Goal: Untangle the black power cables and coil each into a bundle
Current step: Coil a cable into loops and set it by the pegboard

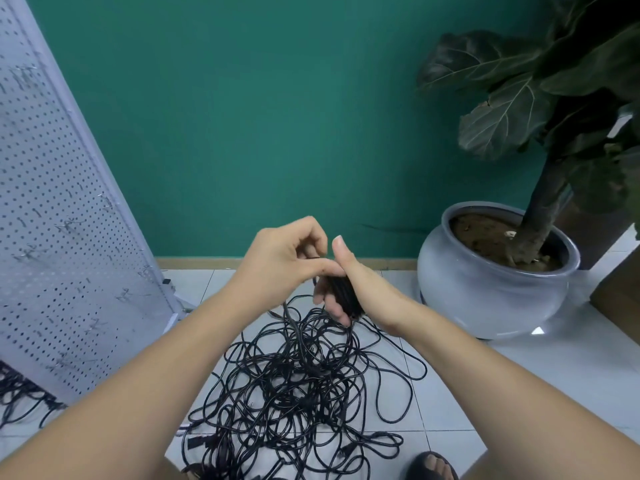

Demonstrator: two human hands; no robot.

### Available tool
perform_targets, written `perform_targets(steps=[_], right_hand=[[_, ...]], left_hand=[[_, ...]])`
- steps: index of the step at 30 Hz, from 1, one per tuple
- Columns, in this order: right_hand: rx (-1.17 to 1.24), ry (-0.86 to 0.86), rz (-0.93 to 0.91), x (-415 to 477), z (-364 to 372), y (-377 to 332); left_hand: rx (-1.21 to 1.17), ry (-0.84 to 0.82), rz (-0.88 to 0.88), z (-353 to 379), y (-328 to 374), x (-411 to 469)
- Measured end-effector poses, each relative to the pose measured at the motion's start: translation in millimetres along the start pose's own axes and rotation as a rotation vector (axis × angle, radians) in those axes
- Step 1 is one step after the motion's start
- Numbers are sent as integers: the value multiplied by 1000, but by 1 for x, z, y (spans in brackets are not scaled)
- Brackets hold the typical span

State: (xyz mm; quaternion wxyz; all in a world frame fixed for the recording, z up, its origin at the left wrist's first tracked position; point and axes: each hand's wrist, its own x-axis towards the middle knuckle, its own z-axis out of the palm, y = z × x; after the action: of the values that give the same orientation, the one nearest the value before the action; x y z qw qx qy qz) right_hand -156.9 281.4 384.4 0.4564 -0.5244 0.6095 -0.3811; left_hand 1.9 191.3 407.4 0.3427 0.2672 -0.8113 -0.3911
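Black glossy power cables (298,386) tangle across pale tiles (450,393); right hand (363,289) curls round a tight bundle (341,292), left hand (284,258) pinches its strand (314,258).

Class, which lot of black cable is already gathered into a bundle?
The bundle gripped in the right hand; the pile on the floor and the cables by the pegboard lie loose.
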Motion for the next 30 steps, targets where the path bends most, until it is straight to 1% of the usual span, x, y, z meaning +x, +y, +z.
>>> perform_targets(steps=[2,7,11,14,18,21,23,27,30], right_hand=[[56,-37,0,-1,3,-1],[165,-75,-36,-1,2,2],[214,-95,-52,-5,-4,-6],[228,-100,-64,-11,-4,-14],[198,-86,-60,-18,-3,-20],[232,-109,-97,-25,-5,-21],[243,-105,-86,-28,-7,-22],[264,-63,-89,-32,-5,-30],[302,14,-104,-31,-2,-33]], left_hand=[[-63,-13,-32,-6,-6,7],[-155,-106,-32,1,-11,9],[-299,-165,-118,22,-9,1],[-420,-139,-213,34,1,-6],[-356,-94,-241,38,4,-1],[-293,-50,-222,38,1,5],[-231,-24,-222,39,2,7],[-174,15,-253,40,6,13],[-165,48,-275,39,12,17]])
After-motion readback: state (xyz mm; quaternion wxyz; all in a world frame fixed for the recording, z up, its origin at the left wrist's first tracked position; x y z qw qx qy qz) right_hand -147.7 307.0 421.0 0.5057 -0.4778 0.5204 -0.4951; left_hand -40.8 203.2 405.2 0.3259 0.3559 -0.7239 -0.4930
